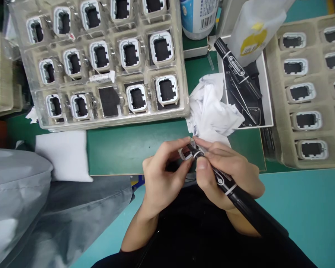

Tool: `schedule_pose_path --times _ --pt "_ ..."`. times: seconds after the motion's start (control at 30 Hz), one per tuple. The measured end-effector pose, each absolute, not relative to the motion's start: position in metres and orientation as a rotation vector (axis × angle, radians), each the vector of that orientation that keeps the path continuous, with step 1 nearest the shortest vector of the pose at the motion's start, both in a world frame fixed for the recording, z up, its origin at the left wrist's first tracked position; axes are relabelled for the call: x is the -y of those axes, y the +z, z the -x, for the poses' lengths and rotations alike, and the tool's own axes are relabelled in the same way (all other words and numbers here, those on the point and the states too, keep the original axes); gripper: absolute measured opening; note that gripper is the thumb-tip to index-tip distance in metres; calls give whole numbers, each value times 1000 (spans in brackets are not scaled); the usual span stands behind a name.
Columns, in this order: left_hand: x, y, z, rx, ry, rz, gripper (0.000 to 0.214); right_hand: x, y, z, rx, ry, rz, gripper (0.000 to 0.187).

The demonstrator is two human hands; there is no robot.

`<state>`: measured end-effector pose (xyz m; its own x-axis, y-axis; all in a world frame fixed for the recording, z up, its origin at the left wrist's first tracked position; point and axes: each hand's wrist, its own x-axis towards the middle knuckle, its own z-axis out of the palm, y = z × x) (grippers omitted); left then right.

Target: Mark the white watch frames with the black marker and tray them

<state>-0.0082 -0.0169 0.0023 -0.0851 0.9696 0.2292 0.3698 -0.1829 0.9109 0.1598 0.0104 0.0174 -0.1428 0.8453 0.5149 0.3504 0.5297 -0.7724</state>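
Note:
Over the front edge of the green bench, my left hand (164, 175) pinches a small white square frame (185, 153) between thumb and fingers. In my right hand (226, 171) is a black marker pen (226, 184), held like a writing pen, its tip at the frame's inner side. Whether the tip touches the frame is hard to tell. My right fingertips are close beside the frame as well. Just beyond both hands lies a crumpled white cloth (212, 108).
A clear plastic tray (114, 119) with several like frames stands at back left, one pocket without a frame. At right is a beige tray (279, 149) of frames. A white box (269, 115) holds another marker (237, 69) and a bottle (254, 33). A folded white cloth (64, 156) lies left.

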Motion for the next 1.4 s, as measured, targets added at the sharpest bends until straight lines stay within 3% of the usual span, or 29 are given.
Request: schedule_pose_path --times 0.17,0.47,0.97,1.4 --pt "16 2 8 -1459 1282 -1547 55 -16 13 -157 1645 442 854 25" --pt "16 1 7 -1453 1311 -1572 52 -14 14 -159 1650 581 895 25" --pt "16 -1 10 -1482 1271 -1558 40 -9 8 -159 1632 481 905 23" --pt "13 -1 11 -1429 1279 -1475 45 -13 8 -153 1597 448 834 26"
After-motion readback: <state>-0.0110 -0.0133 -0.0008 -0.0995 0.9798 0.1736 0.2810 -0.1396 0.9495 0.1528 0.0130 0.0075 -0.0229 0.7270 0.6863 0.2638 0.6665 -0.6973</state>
